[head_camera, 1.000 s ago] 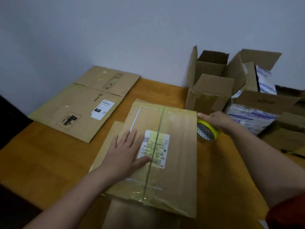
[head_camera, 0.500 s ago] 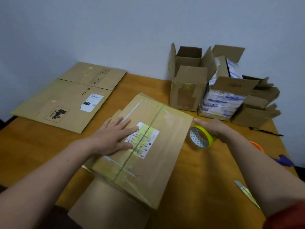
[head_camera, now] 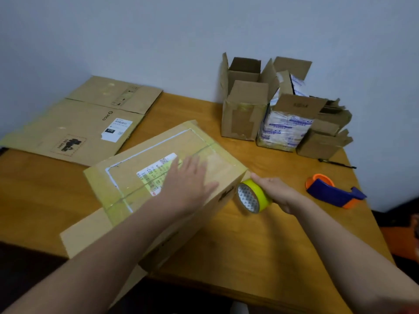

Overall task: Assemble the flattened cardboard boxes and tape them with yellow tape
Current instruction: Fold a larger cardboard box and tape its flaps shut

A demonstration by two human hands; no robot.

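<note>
- A pale bare wall backs a wooden bench that fills your view.
- The box you are working on sits in the middle of the bench, turned at an angle. Its top is closed and glossy with tape, and a white label is stuck on it.
- Your left hand lies flat on the box top, fingers straight and spread, partly covering the label.
- Your right hand grips the roll of yellow tape, fingers curled round it. The roll is just beside the box's right corner; you cannot tell whether it touches.
- Flattened cardboard lies at the far left corner of the bench, against the wall.
- A cluster of open boxes stands at the far right corner, flaps up.
- A blue and orange tape dispenser rests near the right edge, well apart from the box.
- A thin black pen lies between the dispenser and the open boxes.
</note>
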